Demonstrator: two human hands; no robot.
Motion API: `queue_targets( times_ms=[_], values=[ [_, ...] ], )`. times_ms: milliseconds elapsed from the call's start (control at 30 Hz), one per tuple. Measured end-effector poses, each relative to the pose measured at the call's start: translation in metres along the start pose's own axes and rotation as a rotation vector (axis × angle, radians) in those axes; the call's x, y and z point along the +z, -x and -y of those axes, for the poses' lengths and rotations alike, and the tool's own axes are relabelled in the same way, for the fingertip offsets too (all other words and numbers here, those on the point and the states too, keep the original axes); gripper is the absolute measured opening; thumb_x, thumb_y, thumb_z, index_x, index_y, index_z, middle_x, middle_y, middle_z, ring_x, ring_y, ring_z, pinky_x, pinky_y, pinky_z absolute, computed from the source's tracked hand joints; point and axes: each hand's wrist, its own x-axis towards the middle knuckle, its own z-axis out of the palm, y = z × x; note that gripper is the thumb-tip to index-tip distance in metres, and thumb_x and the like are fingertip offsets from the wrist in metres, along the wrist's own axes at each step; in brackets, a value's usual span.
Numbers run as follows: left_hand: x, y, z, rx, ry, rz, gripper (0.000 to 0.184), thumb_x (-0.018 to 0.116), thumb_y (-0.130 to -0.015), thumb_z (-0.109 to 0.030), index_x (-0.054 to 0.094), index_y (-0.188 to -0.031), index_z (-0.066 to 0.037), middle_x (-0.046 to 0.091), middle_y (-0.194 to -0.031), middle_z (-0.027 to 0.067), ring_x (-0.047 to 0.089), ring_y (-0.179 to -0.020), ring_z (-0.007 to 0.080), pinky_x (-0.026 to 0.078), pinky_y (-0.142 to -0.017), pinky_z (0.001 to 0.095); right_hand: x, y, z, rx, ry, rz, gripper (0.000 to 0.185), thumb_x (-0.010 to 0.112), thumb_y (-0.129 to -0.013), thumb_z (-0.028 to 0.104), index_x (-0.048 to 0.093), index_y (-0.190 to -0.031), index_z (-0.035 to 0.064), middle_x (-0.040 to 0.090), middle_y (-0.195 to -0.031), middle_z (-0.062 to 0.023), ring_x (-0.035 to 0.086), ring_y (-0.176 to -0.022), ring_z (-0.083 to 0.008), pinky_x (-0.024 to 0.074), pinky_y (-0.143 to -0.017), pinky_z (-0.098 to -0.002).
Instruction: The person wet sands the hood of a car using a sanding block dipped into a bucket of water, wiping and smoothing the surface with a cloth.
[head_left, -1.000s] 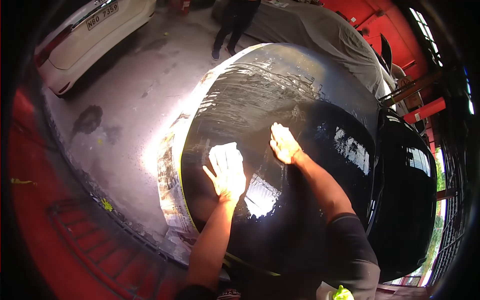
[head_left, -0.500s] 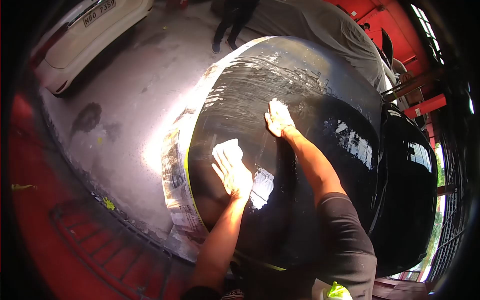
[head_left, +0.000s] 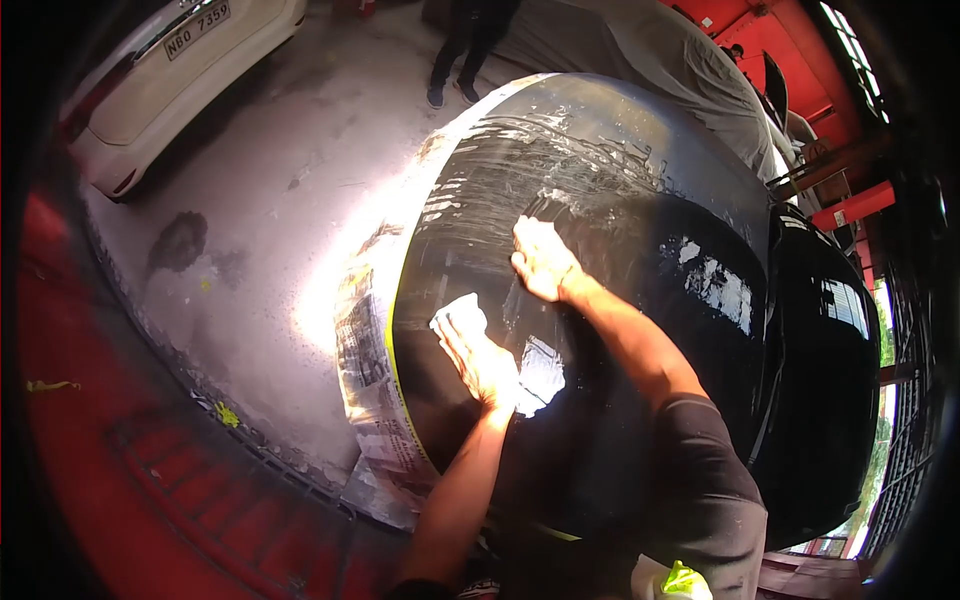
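Note:
The dark, glossy car panel [head_left: 640,230] fills the middle of the view, wet with pale streaks across its upper part. My left hand [head_left: 485,365] lies on its left side, fingers together over a white cloth [head_left: 466,310] that shows beyond the fingertips. Farther up and to the right, my right hand [head_left: 545,262] presses on the panel with its fingers together; whatever is under them is hidden. Newspaper masking [head_left: 368,372] and yellow-green tape [head_left: 394,345] run along the panel's left edge.
A white car [head_left: 170,100] stands at the upper left. Beyond the panel are a person's legs [head_left: 462,55] and a grey cover [head_left: 620,50]. A dark windshield area [head_left: 815,390] is at the right. Yellow-green material [head_left: 684,580] shows near my body.
My right hand moved up the panel, then slightly back down and left. My left hand, still with the cloth, shifted right and slightly down. The view has shifted a little.

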Motion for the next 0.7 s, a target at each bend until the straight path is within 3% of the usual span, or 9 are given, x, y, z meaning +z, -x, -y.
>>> queue_targets(
  times_ms=[67,167,233,267,333,400,567,667,700],
  values=[
    [-0.012,-0.002,-0.009,-0.095,0.137,0.073,0.055,0.046,-0.095,-0.006,0.036,-0.148,0.005,0.031,-0.157,0.0297,0.026,-0.149,0.0442,0.02,-0.124,0.0521,0.068,0.067,0.041,-0.404,-0.041,-0.282,0.065,0.046,-0.099,0.034,0.036,-0.149,-0.0068,0.043,-0.151,-0.0271,0.04,-0.142,-0.0406,0.0245,-0.123,-0.0478],
    [0.0,0.002,-0.006,-0.09,0.138,0.083,0.054,0.048,-0.095,-0.008,0.038,-0.147,0.005,0.031,-0.157,0.03,0.027,-0.149,0.0462,0.021,-0.124,0.0532,0.057,0.049,0.012,-0.374,-0.046,-0.225,0.067,0.044,-0.101,0.035,0.032,-0.152,-0.0068,0.039,-0.154,-0.0267,0.036,-0.145,-0.0401,0.0217,-0.124,-0.0483],
    [0.006,0.006,0.001,-0.051,0.049,0.058,0.054,0.049,-0.095,-0.008,0.037,-0.145,0.007,0.033,-0.156,0.0293,0.027,-0.149,0.0455,0.021,-0.123,0.0544,0.041,-0.026,-0.051,-0.061,0.061,-0.165,0.067,0.03,-0.104,0.039,0.031,-0.154,-0.0053,0.027,-0.163,-0.0227,0.025,-0.152,-0.0362,0.0164,-0.126,-0.0472],
    [0.006,0.006,-0.001,-0.049,0.032,0.036,0.054,0.048,-0.095,-0.005,0.038,-0.147,0.004,0.035,-0.157,0.0228,0.03,-0.148,0.0408,0.019,-0.125,0.0511,0.055,-0.067,-0.079,0.06,0.059,-0.397,0.065,0.045,-0.098,0.035,0.038,-0.148,-0.007,0.042,-0.151,-0.0269,0.037,-0.142,-0.0407,0.0273,-0.12,-0.048],
    [0.013,0.007,0.005,-0.045,0.004,0.051,0.053,0.047,-0.098,-0.01,0.037,-0.148,0.004,0.035,-0.158,0.0218,0.029,-0.149,0.0392,0.018,-0.125,0.0519,0.043,-0.085,-0.059,0.32,-0.019,-0.45,0.065,0.043,-0.1,0.035,0.037,-0.149,-0.006,0.04,-0.154,-0.0241,0.036,-0.145,-0.0364,0.0279,-0.12,-0.0466],
    [0.009,0.009,0.01,-0.043,-0.012,0.071,0.052,0.045,-0.1,-0.014,0.038,-0.148,0.004,0.035,-0.158,0.0218,0.029,-0.149,0.038,0.017,-0.125,0.0522,0.03,-0.058,-0.024,0.048,0.104,-0.081,0.066,0.041,-0.102,0.038,0.034,-0.153,-0.0043,0.033,-0.16,-0.0227,0.03,-0.15,-0.035,0.0239,-0.123,-0.0466],
    [0.014,0.01,0.01,0.025,-0.141,0.176,0.054,0.036,-0.107,-0.03,0.039,-0.151,0.0,0.034,-0.161,0.0206,0.026,-0.152,0.033,0.012,-0.125,0.0525,0.058,0.089,0.013,-0.427,-0.137,-0.187,0.069,0.038,-0.103,0.042,0.033,-0.153,-0.006,0.035,-0.16,-0.0209,0.03,-0.15,-0.0351,0.015,-0.128,-0.0449],
    [0.02,0.008,0.003,-0.006,-0.283,0.231,0.079,0.047,-0.101,-0.054,0.031,-0.156,-0.001,0.024,-0.165,0.0232,0.017,-0.155,0.0355,0.009,-0.125,0.0539,0.047,0.006,-0.106,0.126,0.105,-0.334,0.067,0.044,-0.101,0.038,0.037,-0.15,-0.0072,0.041,-0.154,-0.0247,0.039,-0.144,-0.0366,0.029,-0.119,-0.0472],
    [0.017,0.006,-0.007,0.017,-0.284,0.23,0.079,0.047,-0.101,-0.054,0.031,-0.156,-0.001,0.024,-0.165,0.0232,0.017,-0.155,0.0355,0.009,-0.125,0.0539,0.011,-0.007,-0.116,0.313,-0.179,-0.103,0.068,0.042,-0.101,0.042,0.039,-0.147,-0.007,0.042,-0.153,-0.025,0.038,-0.144,-0.0376,0.0268,-0.12,-0.0457]
  ],
)
